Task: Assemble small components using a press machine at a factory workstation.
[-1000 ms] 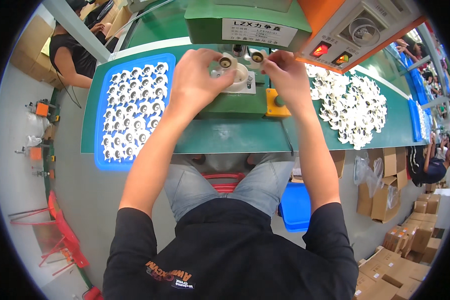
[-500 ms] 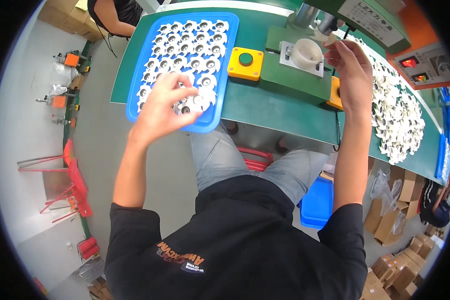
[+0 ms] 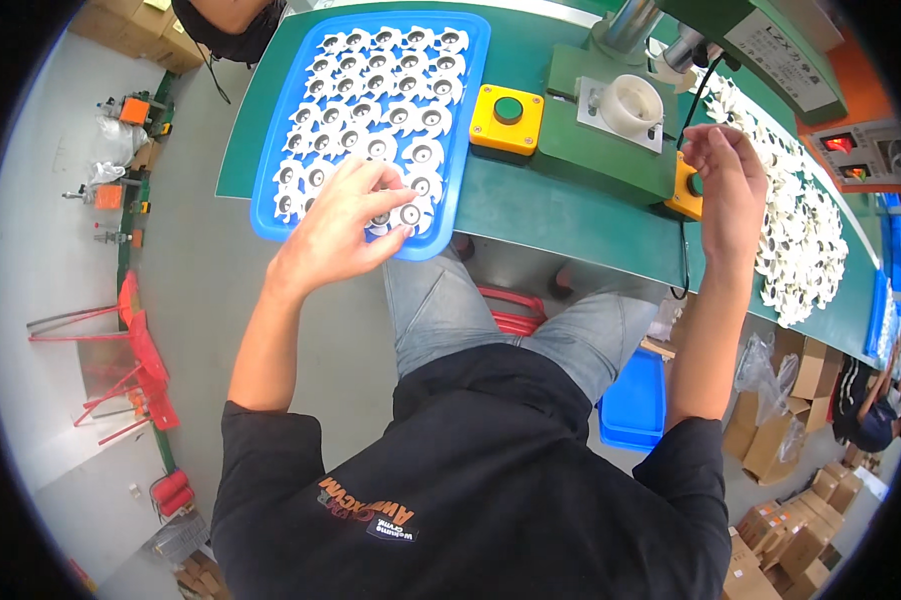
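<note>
- Left hand [image 3: 351,220]: held part-curled over the lower right corner of the blue tray [image 3: 457,150], upper left of frame. A white bladed part [image 3: 411,215] is framed by thumb and fingertips; whether it is gripped cannot be told.
- Tray: filled with rows of similar white parts [image 3: 368,110].
- Right hand [image 3: 731,190]: raised at upper right, fingers loosely curled, near a yellow button box [image 3: 686,195]; whether anything is held cannot be told.
- White ring-shaped holder [image 3: 623,122]: mounted on the green press base [image 3: 606,160].

I'm getting bright light, fisheye rim going black
Green bench [image 3: 511,200] is curving, white parts [image 3: 801,240] are washing out, far-right background [image 3: 879,395] is blurring.
</note>
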Motion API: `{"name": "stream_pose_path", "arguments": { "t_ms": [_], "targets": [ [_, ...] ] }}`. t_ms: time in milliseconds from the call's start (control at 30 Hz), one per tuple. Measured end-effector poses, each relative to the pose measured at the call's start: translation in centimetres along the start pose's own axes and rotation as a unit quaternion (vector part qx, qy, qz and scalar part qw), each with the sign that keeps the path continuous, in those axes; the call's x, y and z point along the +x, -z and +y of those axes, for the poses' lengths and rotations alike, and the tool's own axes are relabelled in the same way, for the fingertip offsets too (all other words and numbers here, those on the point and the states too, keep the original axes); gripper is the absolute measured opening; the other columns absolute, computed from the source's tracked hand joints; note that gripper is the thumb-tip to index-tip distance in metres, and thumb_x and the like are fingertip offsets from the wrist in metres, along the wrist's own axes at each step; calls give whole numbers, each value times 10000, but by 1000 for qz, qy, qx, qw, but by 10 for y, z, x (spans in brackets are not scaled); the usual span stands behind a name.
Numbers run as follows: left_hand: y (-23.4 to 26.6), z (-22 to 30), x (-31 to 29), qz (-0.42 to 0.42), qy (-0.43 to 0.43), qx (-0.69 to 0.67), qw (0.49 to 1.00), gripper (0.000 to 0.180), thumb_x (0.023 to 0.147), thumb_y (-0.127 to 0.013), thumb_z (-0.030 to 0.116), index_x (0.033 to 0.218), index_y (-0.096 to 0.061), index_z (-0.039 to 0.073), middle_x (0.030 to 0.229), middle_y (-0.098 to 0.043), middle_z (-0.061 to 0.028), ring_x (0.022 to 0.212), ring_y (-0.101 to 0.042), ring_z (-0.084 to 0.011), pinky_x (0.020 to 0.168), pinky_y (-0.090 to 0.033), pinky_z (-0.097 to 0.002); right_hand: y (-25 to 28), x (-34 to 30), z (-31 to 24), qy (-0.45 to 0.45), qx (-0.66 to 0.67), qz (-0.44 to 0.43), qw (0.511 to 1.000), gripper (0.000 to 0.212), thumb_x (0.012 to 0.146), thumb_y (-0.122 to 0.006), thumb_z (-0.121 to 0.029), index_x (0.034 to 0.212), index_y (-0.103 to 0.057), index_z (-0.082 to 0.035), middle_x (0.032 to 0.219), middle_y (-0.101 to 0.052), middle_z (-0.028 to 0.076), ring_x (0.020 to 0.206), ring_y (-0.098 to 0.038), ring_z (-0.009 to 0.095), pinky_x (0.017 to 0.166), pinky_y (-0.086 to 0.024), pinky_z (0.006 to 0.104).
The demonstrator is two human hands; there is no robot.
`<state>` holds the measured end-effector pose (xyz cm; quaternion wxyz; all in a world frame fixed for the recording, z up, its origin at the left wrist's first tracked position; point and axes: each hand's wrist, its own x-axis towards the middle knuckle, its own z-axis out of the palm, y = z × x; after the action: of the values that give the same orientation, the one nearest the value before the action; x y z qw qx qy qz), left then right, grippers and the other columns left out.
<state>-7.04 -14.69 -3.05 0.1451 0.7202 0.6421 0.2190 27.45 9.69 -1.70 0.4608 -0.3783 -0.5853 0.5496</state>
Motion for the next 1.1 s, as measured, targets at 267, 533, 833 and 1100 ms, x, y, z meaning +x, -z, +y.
{"name": "stream_pose_path", "arguments": {
  "t_ms": [267, 533, 833, 1100],
  "targets": [
    [-3, 0, -1, -5, 2, -19, 1000, 379, 791, -789, 85, 1166, -760, 43, 1134, -643, -99, 1106, -597, -305, 986, -479, -413, -56, -54, 7, 160, -163, -74, 971, 79, 956, -697, -53, 1001, -702, 12, 951, -714, 64, 877, -663, 142, 815, -530, 282],
    [-2, -1, -6, -11, -14, -20, 1000, 357, 808, -792, 88, 1155, -750, 11, 1202, -678, -118, 1125, -599, -318, 1005, -491, -429, -133, -89, 12, 347, -295, -259, 852, 249, 786, -761, -45, 1020, -685, -11, 1069, -693, 138, 1019, -654, 343, 921, -525, 452],
    [-8, 3, -14, 17, -29, 58, 998, 415, 877, -778, 179, 1255, -701, 27, 1349, -601, -177, 1168, -569, -355, 1007, -485, -446, -182, -86, 47, 377, -398, -326, 770, 529, 892, -624, -135, 1389, -570, 38, 1247, -641, 152, 1240, -571, 320, 1150, -372, 559],
    [-14, -9, -19, 75, 2, 34, 997, 280, 827, -799, 102, 1089, -744, 22, 1263, -662, -138, 1168, -595, -343, 994, -492, -437, -176, -86, 54, 351, -320, -313, 822, 496, 840, -650, -26, 1327, -584, 37, 1278, -655, 171, 1279, -576, 353, 1127, -406, 530]
  ]
}}
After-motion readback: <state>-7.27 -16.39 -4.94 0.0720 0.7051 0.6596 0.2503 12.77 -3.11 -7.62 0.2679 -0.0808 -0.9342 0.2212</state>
